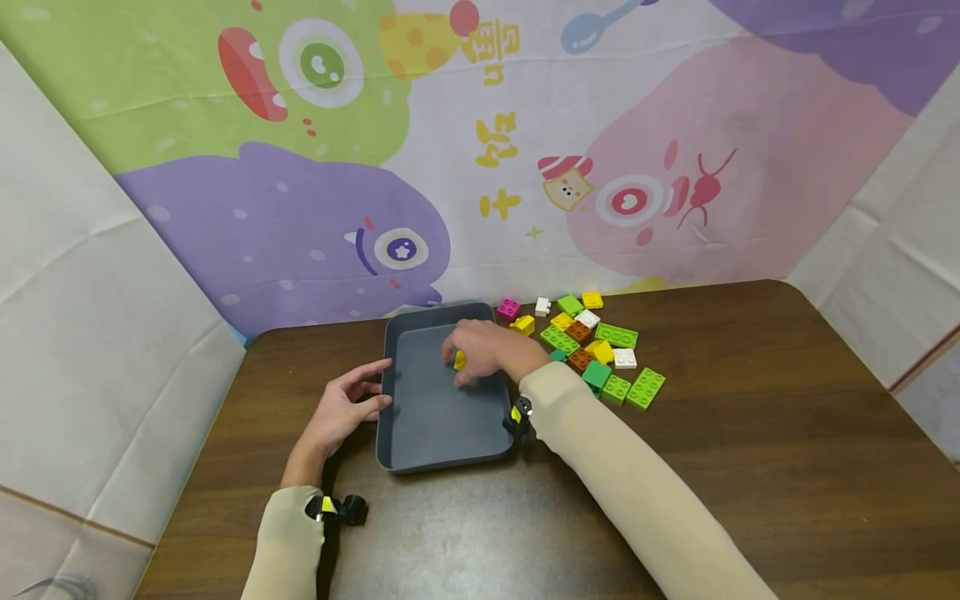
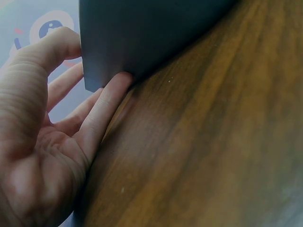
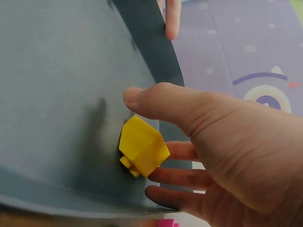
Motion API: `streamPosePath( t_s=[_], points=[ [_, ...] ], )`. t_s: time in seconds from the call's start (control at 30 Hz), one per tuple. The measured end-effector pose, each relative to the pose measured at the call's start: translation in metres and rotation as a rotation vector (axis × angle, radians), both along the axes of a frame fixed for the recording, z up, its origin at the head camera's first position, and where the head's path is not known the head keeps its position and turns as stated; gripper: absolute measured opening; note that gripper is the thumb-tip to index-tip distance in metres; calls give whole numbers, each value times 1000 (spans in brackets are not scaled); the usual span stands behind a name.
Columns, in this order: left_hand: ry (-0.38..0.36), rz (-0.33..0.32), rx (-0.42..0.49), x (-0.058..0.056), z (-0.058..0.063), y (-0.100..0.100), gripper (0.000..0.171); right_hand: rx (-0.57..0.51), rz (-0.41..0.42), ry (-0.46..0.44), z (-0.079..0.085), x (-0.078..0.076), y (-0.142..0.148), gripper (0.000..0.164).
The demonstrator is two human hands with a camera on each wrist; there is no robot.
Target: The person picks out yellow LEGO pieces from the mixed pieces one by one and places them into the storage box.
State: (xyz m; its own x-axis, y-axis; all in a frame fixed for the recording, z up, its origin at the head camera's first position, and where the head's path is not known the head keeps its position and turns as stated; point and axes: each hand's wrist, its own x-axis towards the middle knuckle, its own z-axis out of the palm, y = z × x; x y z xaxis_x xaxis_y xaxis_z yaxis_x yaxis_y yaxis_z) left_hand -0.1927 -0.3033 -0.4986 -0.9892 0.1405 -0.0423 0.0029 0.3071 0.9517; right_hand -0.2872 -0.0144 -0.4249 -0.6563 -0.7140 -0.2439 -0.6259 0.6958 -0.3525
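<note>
A dark grey rectangular tray [image 1: 442, 425] lies on the table. My left hand [image 1: 341, 412] is at its left side, fingertips against the outer wall [image 2: 123, 38], fingers fairly straight. Over the tray's upper right part reaches my right hand [image 1: 483, 348], with thumb and fingers spread around a yellow toy building brick [image 3: 143, 146]. This brick has slanted faces and small studs on one side. In the right wrist view the thumb stands apart from it, while the other fingers are right beside its far edge. The head view shows the brick partly covered by the hand.
Right of the tray, several loose toy bricks are spread out: a magenta brick [image 1: 509, 309], a light green brick [image 1: 646, 388], a white brick [image 1: 625, 358] and a dark green brick [image 1: 597, 375]. A cartoon-printed cloth [image 1: 480, 250] hangs behind the brown table [image 1: 787, 467].
</note>
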Motion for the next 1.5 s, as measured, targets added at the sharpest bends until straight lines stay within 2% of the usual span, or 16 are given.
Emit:
streamPosePath(
  t_s=[0.53, 0.93, 1.5],
  points=[
    [1, 0, 7, 1, 0, -1, 65, 31, 1, 20, 15, -2, -1, 52],
    [0, 7, 3, 2, 1, 0, 65, 40, -5, 19, 28, -1, 0, 53],
    [1, 4, 7, -1, -1, 0, 65, 68, 11, 73, 52, -6, 2, 53]
  ],
)
